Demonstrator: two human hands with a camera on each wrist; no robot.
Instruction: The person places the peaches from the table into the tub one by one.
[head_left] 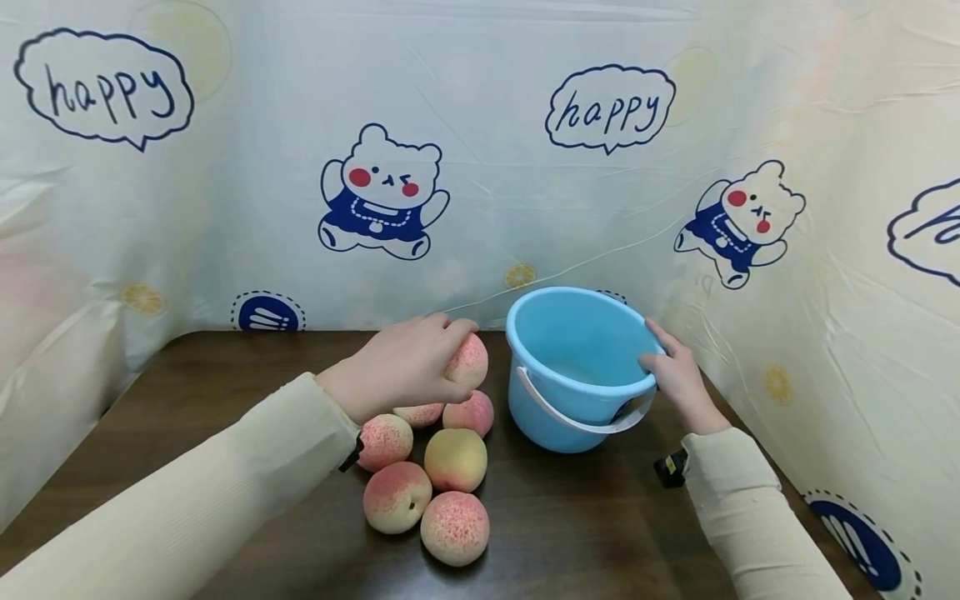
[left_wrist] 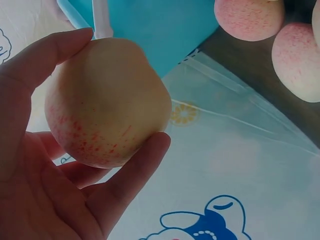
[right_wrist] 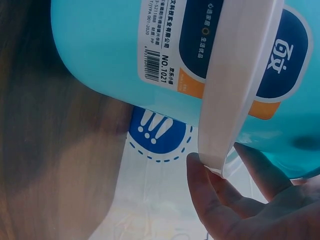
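Observation:
My left hand holds a pale peach with pink speckles, its thumb and fingers curled around the sides. The hand is raised over the far end of a cluster of peaches, just left of a light blue bucket. At the bucket's right side, my right hand grips the rim, thumb reaching over to the inside. The white bucket handle hangs down across the front, and in the right wrist view the fingers lie right at its end. Part of the left palm is hidden behind the peach.
Several peaches lie grouped on the dark wooden table, among them a yellowish peach and a speckled peach nearest me. A printed cloth with bears hangs behind and along both sides.

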